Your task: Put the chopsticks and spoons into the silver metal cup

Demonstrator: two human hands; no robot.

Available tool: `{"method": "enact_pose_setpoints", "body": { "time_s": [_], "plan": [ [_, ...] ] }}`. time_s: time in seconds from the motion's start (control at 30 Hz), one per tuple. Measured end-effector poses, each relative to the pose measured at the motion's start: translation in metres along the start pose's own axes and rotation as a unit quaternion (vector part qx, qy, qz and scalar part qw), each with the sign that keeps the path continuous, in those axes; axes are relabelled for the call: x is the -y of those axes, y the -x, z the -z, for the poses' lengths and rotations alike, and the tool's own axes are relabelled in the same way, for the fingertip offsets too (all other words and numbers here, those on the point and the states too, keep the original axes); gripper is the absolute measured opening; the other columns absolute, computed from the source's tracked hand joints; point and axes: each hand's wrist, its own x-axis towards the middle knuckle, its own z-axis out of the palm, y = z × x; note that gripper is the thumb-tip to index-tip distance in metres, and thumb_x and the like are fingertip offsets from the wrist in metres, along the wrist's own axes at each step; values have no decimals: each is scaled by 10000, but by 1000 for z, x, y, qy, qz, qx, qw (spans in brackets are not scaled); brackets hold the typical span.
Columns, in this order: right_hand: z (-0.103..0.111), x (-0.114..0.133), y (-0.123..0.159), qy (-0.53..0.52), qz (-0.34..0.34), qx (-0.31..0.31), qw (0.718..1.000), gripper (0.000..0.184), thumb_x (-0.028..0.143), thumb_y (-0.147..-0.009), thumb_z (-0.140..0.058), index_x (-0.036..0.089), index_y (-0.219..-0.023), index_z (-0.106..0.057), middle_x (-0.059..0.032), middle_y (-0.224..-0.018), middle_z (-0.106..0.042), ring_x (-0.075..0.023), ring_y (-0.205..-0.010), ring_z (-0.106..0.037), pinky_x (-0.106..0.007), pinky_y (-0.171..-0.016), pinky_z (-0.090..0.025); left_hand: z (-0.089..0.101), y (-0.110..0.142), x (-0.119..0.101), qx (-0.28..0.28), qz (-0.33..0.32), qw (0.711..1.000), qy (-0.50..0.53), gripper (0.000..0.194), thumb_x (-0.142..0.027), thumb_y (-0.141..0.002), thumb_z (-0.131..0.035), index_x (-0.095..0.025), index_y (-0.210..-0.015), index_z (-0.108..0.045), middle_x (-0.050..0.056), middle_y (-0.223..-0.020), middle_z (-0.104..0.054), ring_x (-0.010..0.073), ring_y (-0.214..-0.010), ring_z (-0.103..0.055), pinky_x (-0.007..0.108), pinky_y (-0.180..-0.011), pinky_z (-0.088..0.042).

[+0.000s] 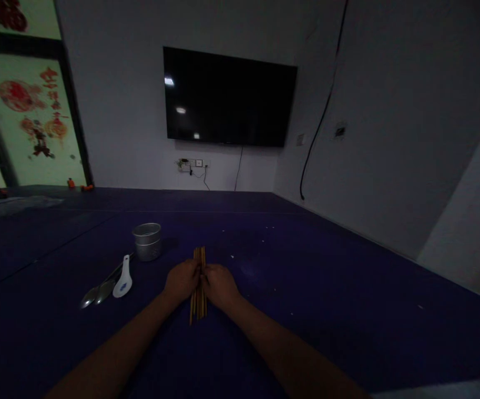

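Observation:
A bundle of thin yellowish-brown chopsticks (199, 306) is gripped at its middle by both my hands, with the ends toward me slightly uneven. My left hand (183, 280) closes on it from the left, and my right hand (220, 285) closes on it from the right. The two hands meet over the bundle, hiding its centre. Left of my hands stands a silver metal cup (147, 244), upright. Nearer me lie a white soup spoon (123, 281) with a blue mark and two metal spoons (105, 291), side by side.
The dark blue-purple surface (327, 332) has small white scraps on it. Clear plastic sheeting (11, 205) lies at the far left. A dark television (229, 97) hangs on the back wall, and a black cable (317, 133) runs down the right wall.

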Motion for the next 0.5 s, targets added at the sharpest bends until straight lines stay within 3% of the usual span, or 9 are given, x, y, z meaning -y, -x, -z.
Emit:
{"method": "enact_pose_setpoints", "body": {
  "time_s": [0.5],
  "plan": [
    [-1, -1, 0, 1, 0, -2, 1000, 275, 205, -860, -379, 149, -1007, -605, -100, -999, -638, -205, -978, -558, -291, -847, -367, 2, 0, -1, 11, 3, 1000, -8, 299, -243, -879, -300, -189, -1070, -524, 77, -1048, -619, 168, -921, -593, 266, -758, -432]
  ]
}}
